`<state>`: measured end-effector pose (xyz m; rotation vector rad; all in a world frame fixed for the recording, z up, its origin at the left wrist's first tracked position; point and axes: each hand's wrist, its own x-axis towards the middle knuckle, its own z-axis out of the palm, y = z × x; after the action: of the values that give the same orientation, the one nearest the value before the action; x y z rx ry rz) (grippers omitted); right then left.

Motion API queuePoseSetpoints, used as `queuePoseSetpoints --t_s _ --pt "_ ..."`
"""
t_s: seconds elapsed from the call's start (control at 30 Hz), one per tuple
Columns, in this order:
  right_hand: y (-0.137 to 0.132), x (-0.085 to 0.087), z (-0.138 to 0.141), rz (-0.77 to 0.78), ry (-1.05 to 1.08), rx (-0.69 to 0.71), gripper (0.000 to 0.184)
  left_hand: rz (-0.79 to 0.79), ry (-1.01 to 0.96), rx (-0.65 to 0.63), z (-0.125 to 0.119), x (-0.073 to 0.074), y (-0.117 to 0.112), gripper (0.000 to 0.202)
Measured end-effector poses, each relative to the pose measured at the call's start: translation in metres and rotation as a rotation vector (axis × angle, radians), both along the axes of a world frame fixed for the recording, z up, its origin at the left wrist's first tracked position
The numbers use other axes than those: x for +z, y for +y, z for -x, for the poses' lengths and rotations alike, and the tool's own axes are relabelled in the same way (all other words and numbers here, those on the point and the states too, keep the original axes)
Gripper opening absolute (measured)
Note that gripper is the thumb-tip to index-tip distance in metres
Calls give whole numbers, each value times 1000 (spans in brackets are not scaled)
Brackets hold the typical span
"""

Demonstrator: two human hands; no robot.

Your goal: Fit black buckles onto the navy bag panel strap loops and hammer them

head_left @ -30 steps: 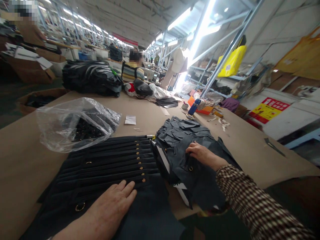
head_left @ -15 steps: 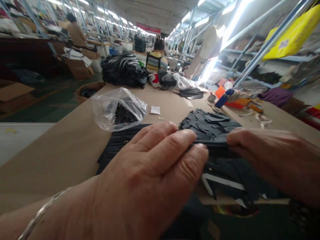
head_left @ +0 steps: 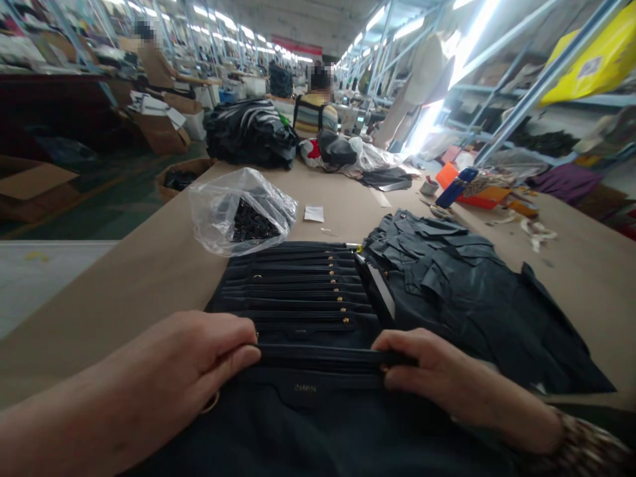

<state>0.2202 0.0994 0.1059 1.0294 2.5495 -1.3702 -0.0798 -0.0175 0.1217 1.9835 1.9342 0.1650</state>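
A black fabric panel with a zipper along its upper edge and small gold lettering hangs down in front of me. My left hand pinches the left end of that edge, where a gold ring shows below the fingers. At the right end, my right hand grips the same edge between thumb and fingers. Just beyond lies an overlapped stack of similar black zippered panels with gold zipper pulls. To its right spreads a pile of dark fabric pieces. The panel's lower part runs out of view.
A clear plastic bag of small black parts stands behind the stack, beside a white paper square. Farther back are a black heap and an orange box. A co-worker sits beyond the table.
Both hands have come down nearer to me and spread apart, now holding the zippered panel's edge. The left hand no longer covers the stack, and the dark pieces at right lie spread out.
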Motion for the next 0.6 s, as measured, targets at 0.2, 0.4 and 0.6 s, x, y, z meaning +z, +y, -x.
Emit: queuePoseSetpoints --t_s 0.2,0.4,0.6 --pt "21 -89 17 -248 -49 -77 21 136 259 -99 -7 -58 44 33" --pt "32 -109 17 -543 -218 -54 34 191 326 -72 -9 -77 59 30" --pt "37 -109 20 -491 -192 -78 34 223 317 -67 -3 -84 65 29"
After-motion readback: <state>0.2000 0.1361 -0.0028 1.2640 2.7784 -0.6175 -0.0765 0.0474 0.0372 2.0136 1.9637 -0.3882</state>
